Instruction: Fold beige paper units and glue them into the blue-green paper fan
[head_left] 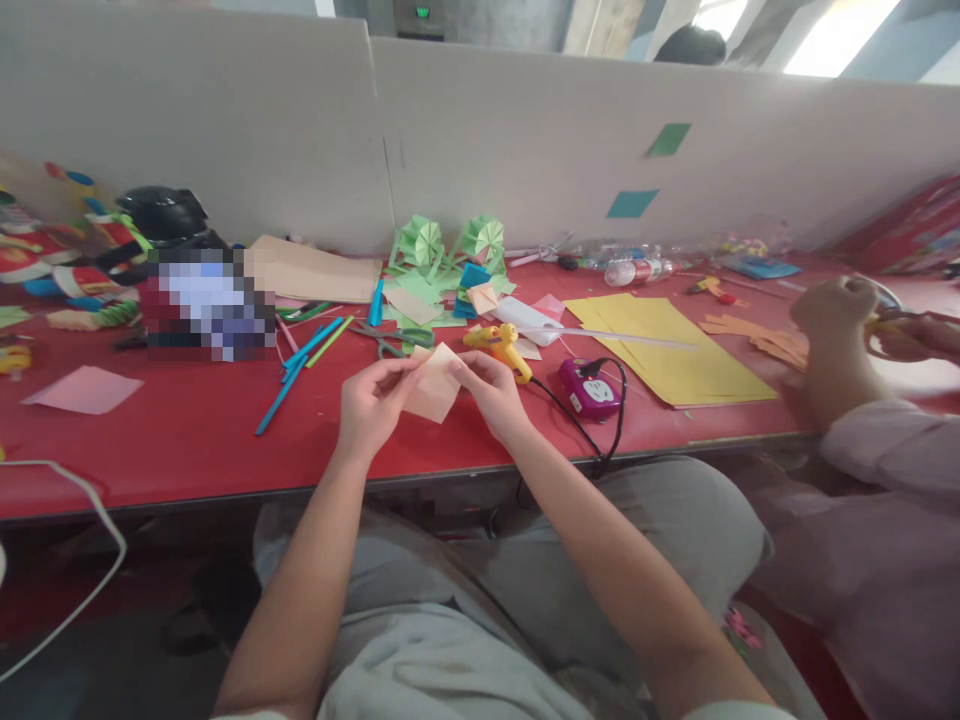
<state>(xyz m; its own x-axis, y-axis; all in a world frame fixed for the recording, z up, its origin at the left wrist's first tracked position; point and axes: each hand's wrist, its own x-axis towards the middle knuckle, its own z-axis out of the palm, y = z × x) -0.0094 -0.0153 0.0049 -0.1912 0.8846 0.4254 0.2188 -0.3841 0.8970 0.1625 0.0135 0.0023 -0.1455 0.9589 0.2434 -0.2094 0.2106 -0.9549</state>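
A small peach paper square (pixel 433 388) is held over the red table (pixel 195 430) between both my hands. My left hand (pixel 371 405) pinches its left edge and my right hand (pixel 489 392) pinches its right corner. Just behind my right hand lies a yellow glue gun (pixel 501 345) with a black cord running to a purple plug box (pixel 589 388). Green-handled scissors (pixel 390 340) lie behind the paper.
Yellow paper sheets (pixel 667 345), blue and green paper sticks (pixel 304 360), green folded paper fans (pixel 450 245), a pink sheet (pixel 84 390) and a plastic bottle (pixel 637 270) lie on the table. A co-worker's hand (pixel 836 315) works with scissors at the right. A white partition (pixel 525 150) stands behind.
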